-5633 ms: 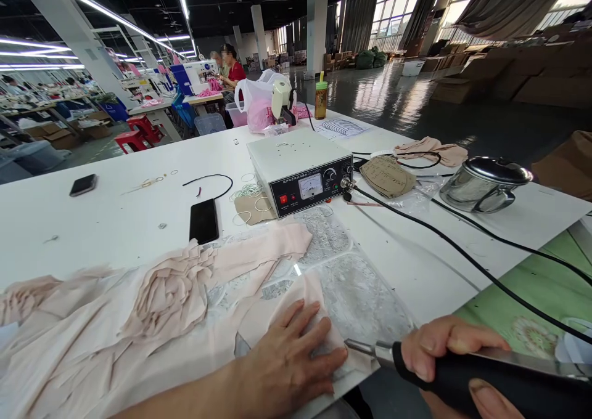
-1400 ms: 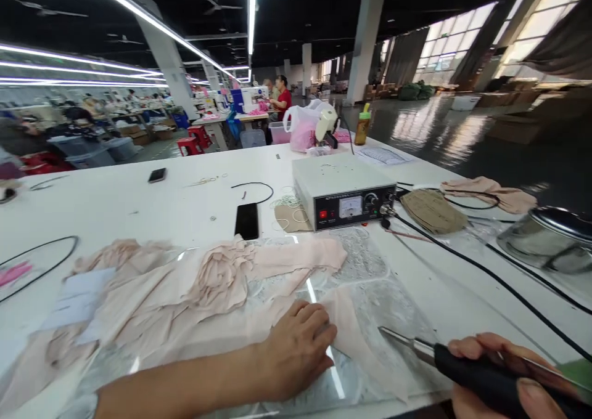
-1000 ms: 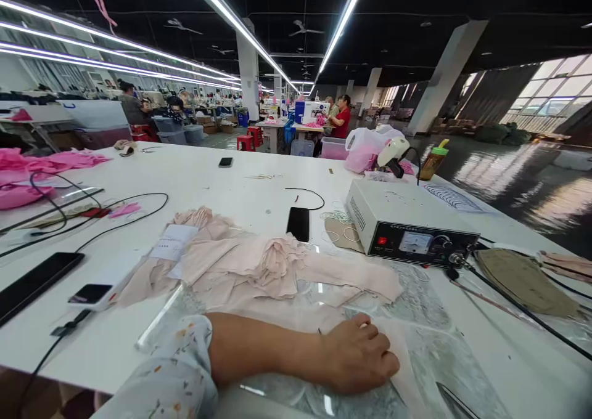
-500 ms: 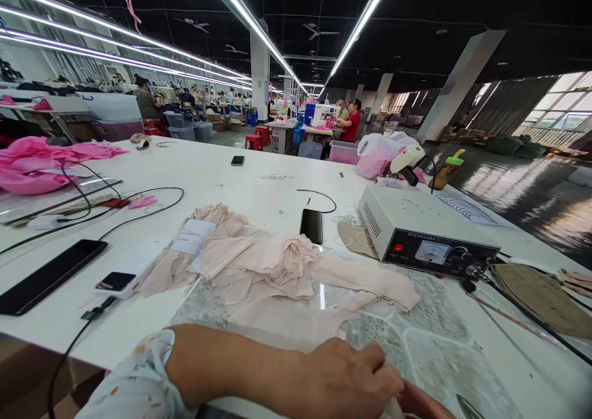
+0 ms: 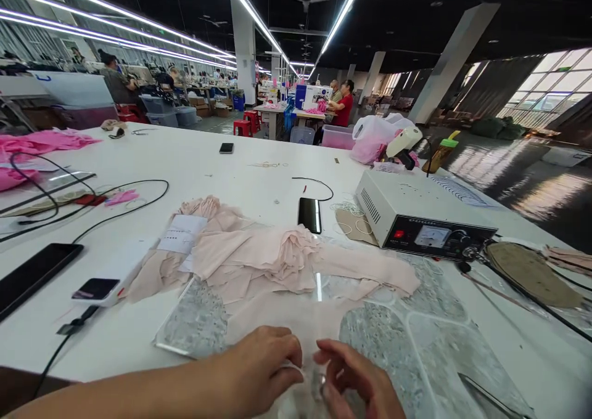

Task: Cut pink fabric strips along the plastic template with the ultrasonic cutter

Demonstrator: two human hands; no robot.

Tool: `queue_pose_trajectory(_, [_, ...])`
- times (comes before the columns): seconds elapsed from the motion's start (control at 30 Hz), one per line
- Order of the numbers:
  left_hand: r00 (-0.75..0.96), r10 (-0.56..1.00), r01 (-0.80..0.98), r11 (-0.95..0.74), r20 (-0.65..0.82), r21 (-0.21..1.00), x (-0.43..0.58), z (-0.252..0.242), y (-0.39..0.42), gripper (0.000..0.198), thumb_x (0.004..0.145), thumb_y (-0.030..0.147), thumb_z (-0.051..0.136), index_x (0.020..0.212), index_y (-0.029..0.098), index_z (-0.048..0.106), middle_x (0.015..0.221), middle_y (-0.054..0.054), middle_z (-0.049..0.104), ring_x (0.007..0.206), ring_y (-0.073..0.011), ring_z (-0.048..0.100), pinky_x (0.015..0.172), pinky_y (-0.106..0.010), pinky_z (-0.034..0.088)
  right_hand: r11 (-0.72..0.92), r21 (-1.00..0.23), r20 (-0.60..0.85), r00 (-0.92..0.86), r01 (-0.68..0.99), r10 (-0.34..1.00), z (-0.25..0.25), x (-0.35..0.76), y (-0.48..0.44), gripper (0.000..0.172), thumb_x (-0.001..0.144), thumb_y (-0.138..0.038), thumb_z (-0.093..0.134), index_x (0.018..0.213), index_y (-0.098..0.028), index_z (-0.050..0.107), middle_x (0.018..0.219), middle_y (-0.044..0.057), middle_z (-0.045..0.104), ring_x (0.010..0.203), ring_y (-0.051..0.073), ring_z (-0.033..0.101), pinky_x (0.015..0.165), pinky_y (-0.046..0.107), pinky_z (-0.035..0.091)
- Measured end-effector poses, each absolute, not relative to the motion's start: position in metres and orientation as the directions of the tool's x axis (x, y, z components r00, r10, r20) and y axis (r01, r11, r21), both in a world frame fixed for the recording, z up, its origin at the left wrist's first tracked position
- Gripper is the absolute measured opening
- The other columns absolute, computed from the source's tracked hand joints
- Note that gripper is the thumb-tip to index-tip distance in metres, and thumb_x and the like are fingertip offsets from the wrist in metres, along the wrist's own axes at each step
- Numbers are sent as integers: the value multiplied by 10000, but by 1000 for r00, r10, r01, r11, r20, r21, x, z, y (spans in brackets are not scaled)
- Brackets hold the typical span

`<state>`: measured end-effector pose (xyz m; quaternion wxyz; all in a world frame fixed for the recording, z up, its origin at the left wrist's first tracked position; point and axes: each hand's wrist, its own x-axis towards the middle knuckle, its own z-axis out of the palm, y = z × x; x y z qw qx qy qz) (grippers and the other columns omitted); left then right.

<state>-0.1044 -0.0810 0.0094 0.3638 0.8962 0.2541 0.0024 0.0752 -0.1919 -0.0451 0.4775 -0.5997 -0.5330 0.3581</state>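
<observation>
A sheer pale pink fabric piece (image 5: 282, 313) lies on the grey marbled board (image 5: 194, 320) in front of me. My left hand (image 5: 259, 366) is over its near part, fingers bent and the thumb apart from them, with nothing visible between. Close by on the right, my right hand (image 5: 361, 379) has curled fingers around a small shiny bit at its fingertips, too blurred to name. Beyond both hands sits a loose heap of the same pink fabric pieces (image 5: 259, 252). A bundle of pink fabric (image 5: 155, 271) with a white paper band (image 5: 182, 233) adjoins it on the left.
A control box with a dial (image 5: 435, 237) stands at right, with tweezers (image 5: 493, 394) nearer me. A phone (image 5: 309, 214) lies beyond the heap. At left are a white device with a cable (image 5: 104, 289) and a black tablet-like slab (image 5: 37, 277). Co-workers sit at machines farther off.
My left hand has moved left and away from my right hand, which has come into fuller view from the bottom edge. The near fabric is more uncovered. The camera view has shifted slightly.
</observation>
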Motion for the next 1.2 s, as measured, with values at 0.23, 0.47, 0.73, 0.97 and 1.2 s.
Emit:
queue_pose_trajectory(0.23, [887, 453, 368, -582, -87, 726, -98, 20, -73, 119, 918, 200, 490, 921, 191, 609, 842, -5, 677, 760, -144, 626, 670, -195, 452, -28, -948, -35, -16, 318, 999, -36, 76, -175, 351, 908, -418, 437, 1011, -211, 701, 818, 54, 707, 661, 161, 628, 631, 242, 506])
queue_pose_trajectory(0.47, [772, 581, 633, -669, -257, 390, -104, 7, -46, 195, 807, 99, 481, 899, 180, 632, 762, -19, 670, 739, -184, 649, 650, -230, 466, -153, -799, -102, 120, 582, 988, -20, 122, -160, 411, 893, -467, 392, 969, -222, 713, 667, 15, 650, 507, 147, 552, 492, 252, 446])
queue_pose_trajectory(0.73, [753, 602, 657, -709, -266, 256, -106, 5, -34, 154, 795, 149, 496, 841, 147, 642, 895, -101, 676, 766, -262, 657, 656, -332, 495, -168, -562, -107, 130, 810, 986, -25, 146, -121, 265, 792, -275, 425, 738, -233, 680, 573, -8, 625, 524, 169, 552, 521, 285, 374])
queue_pose_trajectory(0.97, [793, 537, 607, -735, -287, 302, -113, 16, -24, 295, 795, 165, 481, 501, 168, 515, 526, -19, 558, 492, -162, 548, 487, -244, 383, -152, -432, -115, 113, 889, 987, -14, 150, -125, 230, 778, -247, 450, 635, -251, 631, 555, -16, 605, 520, 162, 547, 504, 280, 333])
queue_pose_trajectory(1.2, [785, 601, 619, -744, -154, 252, -114, 20, -20, 264, 893, 337, 564, 741, 150, 671, 789, -75, 661, 701, -222, 642, 601, -278, 461, -46, -362, 176, 117, 931, 977, -32, 141, -130, 238, 829, -342, 472, 935, -275, 674, 1010, 50, 690, 832, 209, 655, 607, 310, 477])
